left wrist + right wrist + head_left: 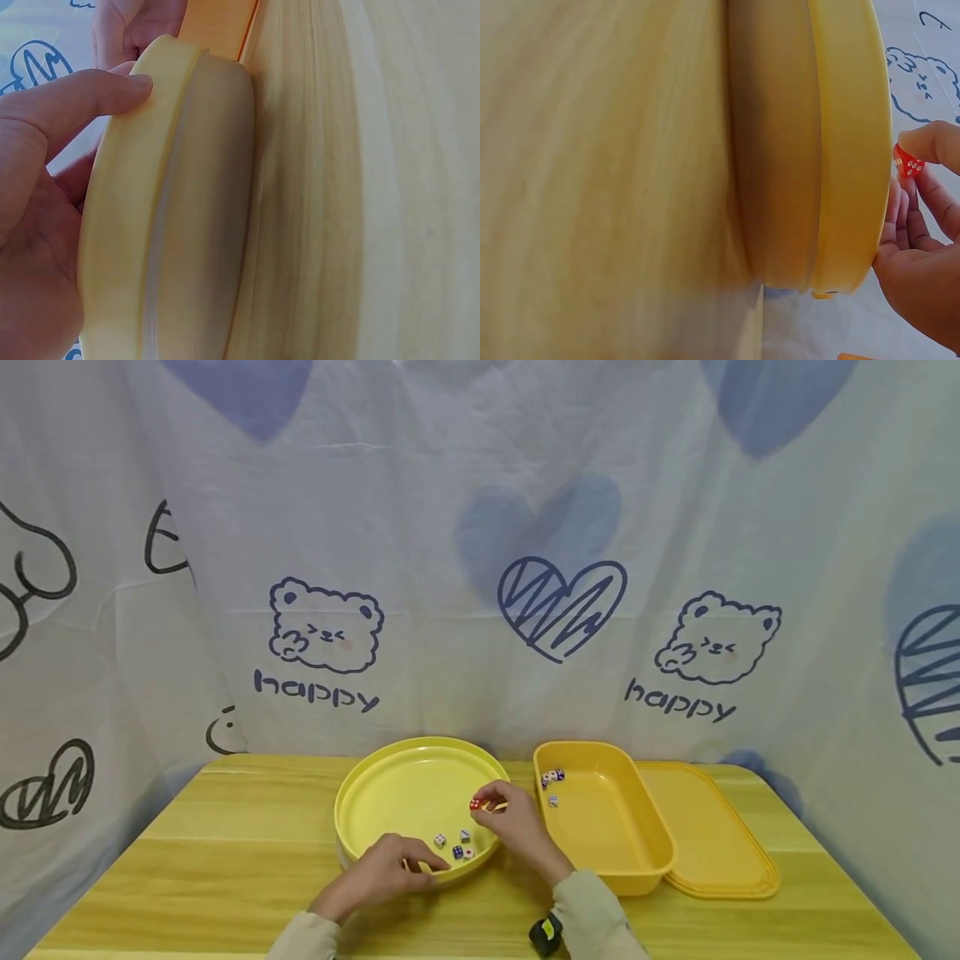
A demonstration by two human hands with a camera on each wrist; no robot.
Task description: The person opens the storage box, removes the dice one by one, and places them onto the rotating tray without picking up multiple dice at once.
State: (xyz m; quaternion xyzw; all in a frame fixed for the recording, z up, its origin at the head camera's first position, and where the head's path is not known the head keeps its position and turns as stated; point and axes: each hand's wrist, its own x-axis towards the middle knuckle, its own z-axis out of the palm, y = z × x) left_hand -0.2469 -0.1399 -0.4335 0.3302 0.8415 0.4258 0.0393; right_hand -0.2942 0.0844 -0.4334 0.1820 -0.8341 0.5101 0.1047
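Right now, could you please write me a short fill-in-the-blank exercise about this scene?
1. The die pinched by the right hand is coloured ____.
2. The tray that the left hand grips is ____ in shape.
3. In the head view, the flat lid shows to the ____ of the rectangular box.

Missing words: red; round; right.

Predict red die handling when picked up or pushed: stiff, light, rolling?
The red die is probably rigid: its faces look flat in the pinch of the right hand. Likely light, being small beside that hand. Pushed, it may tumble given its rounded-looking corners, though flat faces should limit rolling.
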